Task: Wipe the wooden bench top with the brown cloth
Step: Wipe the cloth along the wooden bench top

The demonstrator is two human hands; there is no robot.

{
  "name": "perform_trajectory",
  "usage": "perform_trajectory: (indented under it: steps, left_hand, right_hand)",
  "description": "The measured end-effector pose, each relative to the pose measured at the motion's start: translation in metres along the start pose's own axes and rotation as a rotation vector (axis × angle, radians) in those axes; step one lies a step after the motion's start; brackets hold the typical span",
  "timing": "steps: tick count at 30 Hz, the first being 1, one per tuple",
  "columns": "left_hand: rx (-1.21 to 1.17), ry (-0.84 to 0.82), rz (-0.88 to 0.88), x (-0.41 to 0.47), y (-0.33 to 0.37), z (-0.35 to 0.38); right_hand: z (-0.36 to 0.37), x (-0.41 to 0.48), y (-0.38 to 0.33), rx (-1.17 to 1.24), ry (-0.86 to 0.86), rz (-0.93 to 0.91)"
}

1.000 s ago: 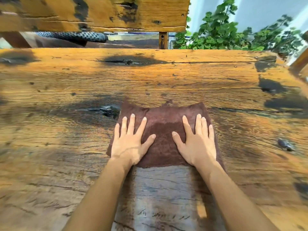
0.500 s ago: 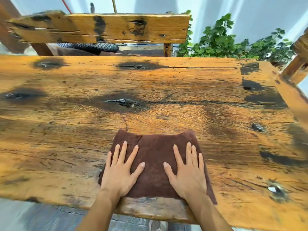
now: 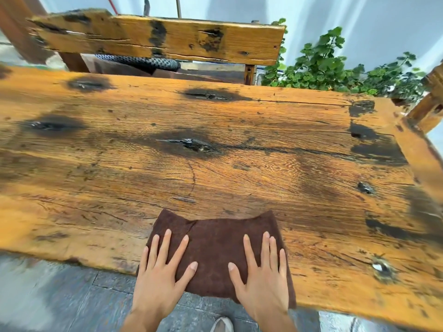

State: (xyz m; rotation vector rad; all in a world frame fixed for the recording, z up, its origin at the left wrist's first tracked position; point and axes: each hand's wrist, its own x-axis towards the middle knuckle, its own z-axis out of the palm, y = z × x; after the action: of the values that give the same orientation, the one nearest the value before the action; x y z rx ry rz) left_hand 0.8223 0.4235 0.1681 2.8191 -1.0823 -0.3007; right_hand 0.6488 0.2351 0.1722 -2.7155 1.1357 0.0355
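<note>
The brown cloth [image 3: 215, 248] lies flat at the near edge of the wooden bench top [image 3: 215, 164], its lower edge hanging just past the rim. My left hand [image 3: 163, 271] presses flat on the cloth's left half, fingers spread. My right hand [image 3: 262, 274] presses flat on its right half, fingers pointing away from me. Neither hand grips the cloth; both palms rest on it. The bench top is orange-brown wood with dark knots and stains.
A wooden backrest plank [image 3: 158, 39] stands beyond the far edge, with a dark patterned object [image 3: 136, 61] below it. Green plants [image 3: 335, 65] grow at the back right. A wooden armrest [image 3: 429, 104] rises at the right. Grey floor tiles [image 3: 72, 298] and a shoe tip [image 3: 221, 324] show below.
Both hands have slid the cloth toward me, from the middle of the bench top to its near edge. The floor has come into view below.
</note>
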Motion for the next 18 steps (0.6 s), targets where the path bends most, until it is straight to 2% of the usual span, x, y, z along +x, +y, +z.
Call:
perform_trajectory:
  steps: [13,18]
  left_hand:
    - [-0.068,-0.089,-0.126,0.030,0.002,-0.011]
    - [-0.064,-0.030,-0.130,0.064,0.000,-0.013]
  right_hand:
    - [-0.008,0.024,-0.014,0.087,0.078,0.079]
    - [-0.003,0.060,-0.021,0.072,0.124,0.100]
